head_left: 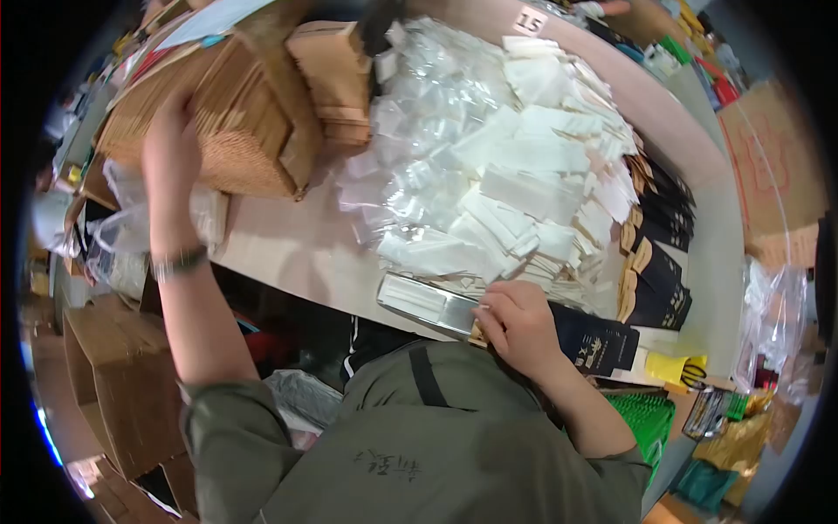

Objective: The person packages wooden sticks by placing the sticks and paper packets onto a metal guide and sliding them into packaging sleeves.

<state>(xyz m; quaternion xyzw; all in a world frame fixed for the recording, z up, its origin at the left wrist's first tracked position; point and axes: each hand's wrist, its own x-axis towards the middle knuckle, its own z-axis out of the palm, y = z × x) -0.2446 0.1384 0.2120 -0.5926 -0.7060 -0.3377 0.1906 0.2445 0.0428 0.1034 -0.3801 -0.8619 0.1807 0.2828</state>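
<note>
At the upper left, my left hand [172, 144] reaches to a large stack of brown cardboard pieces [253, 113]; its fingers are blurred against the stack. My right hand [517, 327] is closed at the table's front edge, beside a long metal-and-white tray [423, 301]. Its fingertips touch a small tan piece by the tray's right end, and what they grip is mostly hidden. A black printed packet [598, 342] lies just right of that hand. Behind it spreads a pile of white paper packets [532, 175], with clear plastic sleeves [428, 131] to its left.
Black packets with tan edges [653, 284] line the right side. A yellow holder [668, 367] with scissors stands at the front right corner, above a green basket [642, 424]. A raised rim [611, 65] bounds the table's back. Cardboard boxes [131, 384] stand at lower left.
</note>
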